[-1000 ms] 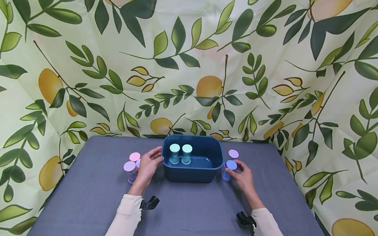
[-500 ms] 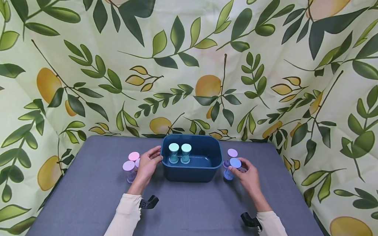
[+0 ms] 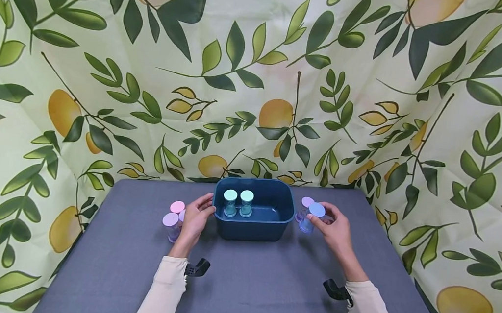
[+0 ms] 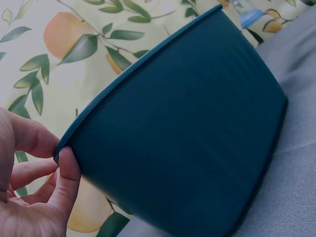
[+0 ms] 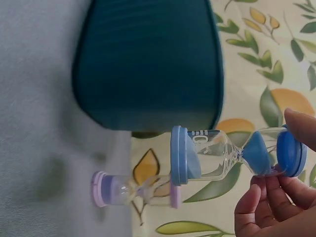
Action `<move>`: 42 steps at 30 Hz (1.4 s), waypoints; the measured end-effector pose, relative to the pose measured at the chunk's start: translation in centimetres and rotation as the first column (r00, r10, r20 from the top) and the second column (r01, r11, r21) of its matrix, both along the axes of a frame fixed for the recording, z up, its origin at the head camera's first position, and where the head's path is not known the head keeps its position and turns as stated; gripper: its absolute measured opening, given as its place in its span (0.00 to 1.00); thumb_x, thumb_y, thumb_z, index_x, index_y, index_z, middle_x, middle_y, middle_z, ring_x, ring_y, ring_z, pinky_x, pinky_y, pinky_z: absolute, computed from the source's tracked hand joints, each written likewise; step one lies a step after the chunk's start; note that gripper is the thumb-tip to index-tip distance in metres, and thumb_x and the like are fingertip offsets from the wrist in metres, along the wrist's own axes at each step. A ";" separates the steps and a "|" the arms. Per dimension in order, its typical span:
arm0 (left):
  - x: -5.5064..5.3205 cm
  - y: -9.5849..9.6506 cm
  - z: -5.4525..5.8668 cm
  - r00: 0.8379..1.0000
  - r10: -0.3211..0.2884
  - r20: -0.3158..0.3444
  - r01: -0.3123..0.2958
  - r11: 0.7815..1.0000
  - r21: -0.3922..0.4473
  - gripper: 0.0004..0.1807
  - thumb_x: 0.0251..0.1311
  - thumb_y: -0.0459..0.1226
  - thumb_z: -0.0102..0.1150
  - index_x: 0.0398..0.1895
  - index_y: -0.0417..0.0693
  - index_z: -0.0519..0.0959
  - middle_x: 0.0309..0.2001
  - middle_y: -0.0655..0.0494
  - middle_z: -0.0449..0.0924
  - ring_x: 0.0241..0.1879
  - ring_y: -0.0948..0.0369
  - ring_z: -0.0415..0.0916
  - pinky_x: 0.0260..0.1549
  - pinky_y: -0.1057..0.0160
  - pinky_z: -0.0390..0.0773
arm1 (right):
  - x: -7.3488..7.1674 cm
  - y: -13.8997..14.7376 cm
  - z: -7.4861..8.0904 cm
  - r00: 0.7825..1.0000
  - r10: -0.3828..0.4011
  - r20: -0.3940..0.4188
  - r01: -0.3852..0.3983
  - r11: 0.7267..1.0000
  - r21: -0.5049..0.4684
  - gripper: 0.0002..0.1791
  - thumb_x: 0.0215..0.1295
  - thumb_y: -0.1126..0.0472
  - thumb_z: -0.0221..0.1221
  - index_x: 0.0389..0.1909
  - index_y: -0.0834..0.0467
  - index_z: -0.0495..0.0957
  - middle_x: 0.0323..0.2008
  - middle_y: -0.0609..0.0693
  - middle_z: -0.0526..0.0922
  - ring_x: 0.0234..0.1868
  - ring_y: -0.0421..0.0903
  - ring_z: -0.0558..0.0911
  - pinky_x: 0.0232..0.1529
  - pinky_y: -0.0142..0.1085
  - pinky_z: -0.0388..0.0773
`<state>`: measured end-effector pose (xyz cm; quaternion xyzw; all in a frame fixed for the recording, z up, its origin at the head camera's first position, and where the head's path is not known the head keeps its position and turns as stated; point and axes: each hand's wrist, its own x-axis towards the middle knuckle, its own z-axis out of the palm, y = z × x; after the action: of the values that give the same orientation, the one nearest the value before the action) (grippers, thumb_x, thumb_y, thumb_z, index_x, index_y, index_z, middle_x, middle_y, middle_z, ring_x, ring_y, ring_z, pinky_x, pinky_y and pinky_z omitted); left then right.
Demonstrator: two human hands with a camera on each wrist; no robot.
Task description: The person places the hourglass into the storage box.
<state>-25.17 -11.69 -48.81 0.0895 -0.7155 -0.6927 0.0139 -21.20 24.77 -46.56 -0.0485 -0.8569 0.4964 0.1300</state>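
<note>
My left hand (image 3: pixel 195 222) pinches the rim of a dark blue plastic bin (image 3: pixel 251 231) at its left end, thumb outside and fingers at the edge in the left wrist view. In my right hand (image 3: pixel 335 228) is a blue sand timer (image 5: pixel 239 154), held by its top cap between thumb and fingers. The right wrist view shows blue sand in both of its bulbs. A purple sand timer (image 5: pixel 136 190) stands just behind it, right of the bin. Two mint-green sand timers, a left one (image 3: pixel 230 203) and a right one (image 3: pixel 246 204), stand upright inside the bin.
Left of the bin, beside my left hand, stand a lilac sand timer (image 3: pixel 171 226), a pink-topped one (image 3: pixel 177 207) and another partly hidden by the hand. Grey cloth (image 3: pixel 241 283) covers the table. A leaf-and-fruit patterned curtain (image 3: pixel 237 101) hangs behind and at both sides.
My right hand has lifted the blue sand timer and carried it slightly right and up, uncovering more of the purple one. My left hand keeps its grip on the bin's rim.
</note>
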 end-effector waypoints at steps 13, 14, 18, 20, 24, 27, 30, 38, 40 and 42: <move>0.0 0.1 0.3 1.000 -0.008 -0.019 0.008 1.000 -0.004 0.25 0.63 0.29 0.56 0.65 0.44 0.73 0.60 0.43 0.77 0.57 0.52 0.75 0.54 0.58 0.80 | 0.5 -1.5 3.4 0.994 0.022 -0.108 -0.021 1.000 0.013 0.28 0.57 0.49 0.70 0.56 0.56 0.76 0.46 0.56 0.79 0.39 0.48 0.72 0.37 0.25 0.70; 0.0 0.1 0.3 1.000 -0.009 -0.019 0.009 1.000 -0.004 0.25 0.63 0.29 0.56 0.65 0.44 0.73 0.60 0.43 0.77 0.57 0.52 0.75 0.54 0.58 0.80 | 0.5 -1.6 3.7 0.993 0.027 -0.114 -0.026 1.000 0.012 0.28 0.57 0.49 0.70 0.56 0.56 0.76 0.46 0.55 0.80 0.40 0.48 0.73 0.38 0.25 0.71; 0.0 0.1 0.2 1.000 -0.012 -0.020 0.012 1.000 -0.004 0.25 0.63 0.29 0.55 0.65 0.43 0.73 0.60 0.42 0.76 0.58 0.51 0.74 0.55 0.57 0.80 | 0.4 -2.0 4.7 0.989 0.052 -0.141 -0.053 0.999 -0.004 0.28 0.56 0.49 0.70 0.56 0.56 0.76 0.46 0.55 0.81 0.42 0.50 0.75 0.39 0.23 0.72; -0.1 0.1 0.2 1.000 -0.013 -0.019 0.013 1.000 -0.006 0.25 0.63 0.29 0.55 0.65 0.43 0.73 0.61 0.42 0.76 0.59 0.51 0.74 0.57 0.55 0.79 | 0.2 -2.3 5.2 0.985 0.067 -0.156 -0.070 0.998 -0.008 0.28 0.56 0.50 0.70 0.56 0.56 0.76 0.46 0.55 0.81 0.43 0.50 0.76 0.40 0.23 0.74; 0.0 0.1 0.1 1.000 -0.015 -0.019 0.015 1.000 -0.005 0.25 0.63 0.29 0.55 0.66 0.43 0.72 0.61 0.41 0.75 0.60 0.50 0.74 0.59 0.52 0.77 | -0.3 -2.8 5.9 0.978 0.100 -0.184 -0.104 0.994 -0.012 0.28 0.56 0.51 0.71 0.56 0.57 0.76 0.47 0.55 0.81 0.44 0.45 0.78 0.43 0.23 0.76; 0.0 0.0 0.0 1.000 -0.015 -0.020 0.015 1.000 -0.010 0.25 0.64 0.29 0.55 0.66 0.43 0.72 0.62 0.41 0.75 0.60 0.49 0.74 0.60 0.51 0.77 | -0.7 -3.3 6.4 0.972 0.123 -0.202 -0.130 0.991 -0.022 0.28 0.55 0.53 0.71 0.55 0.57 0.76 0.47 0.54 0.81 0.44 0.43 0.78 0.45 0.24 0.77; 0.1 0.0 0.0 1.000 -0.014 -0.022 0.013 1.000 -0.015 0.25 0.64 0.29 0.55 0.66 0.43 0.72 0.62 0.41 0.75 0.59 0.49 0.74 0.59 0.51 0.77 | -1.2 -3.8 6.8 0.968 0.143 -0.207 -0.155 0.987 -0.040 0.28 0.55 0.53 0.71 0.55 0.58 0.76 0.48 0.55 0.81 0.45 0.42 0.78 0.47 0.23 0.78; 0.2 0.1 0.1 1.000 -0.004 -0.012 0.004 1.000 -0.015 0.25 0.63 0.29 0.55 0.65 0.44 0.73 0.61 0.42 0.76 0.59 0.50 0.74 0.56 0.56 0.80 | -2.9 -5.2 7.2 0.967 0.199 -0.159 -0.218 0.970 -0.112 0.30 0.55 0.56 0.71 0.57 0.62 0.75 0.52 0.59 0.80 0.51 0.47 0.79 0.48 0.21 0.78; 0.2 0.1 0.1 1.000 -0.003 -0.013 0.002 1.000 -0.013 0.25 0.63 0.29 0.55 0.65 0.43 0.73 0.61 0.42 0.76 0.60 0.50 0.74 0.57 0.55 0.79 | -3.3 -5.6 7.2 0.966 0.210 -0.149 -0.227 0.968 -0.109 0.30 0.55 0.57 0.71 0.58 0.63 0.75 0.53 0.60 0.79 0.51 0.49 0.79 0.48 0.21 0.78; 0.2 0.1 0.0 1.000 -0.002 -0.016 0.002 1.000 -0.011 0.25 0.63 0.29 0.55 0.65 0.43 0.73 0.61 0.42 0.76 0.60 0.49 0.74 0.58 0.53 0.78 | -3.7 -6.0 7.1 0.966 0.218 -0.139 -0.233 0.967 -0.102 0.30 0.55 0.57 0.71 0.57 0.63 0.75 0.52 0.60 0.79 0.52 0.50 0.79 0.48 0.23 0.79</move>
<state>-25.01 -11.59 -48.80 0.0829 -0.7193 -0.6894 0.0196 -24.92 18.76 -39.49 0.0734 -0.8164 0.5594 0.1235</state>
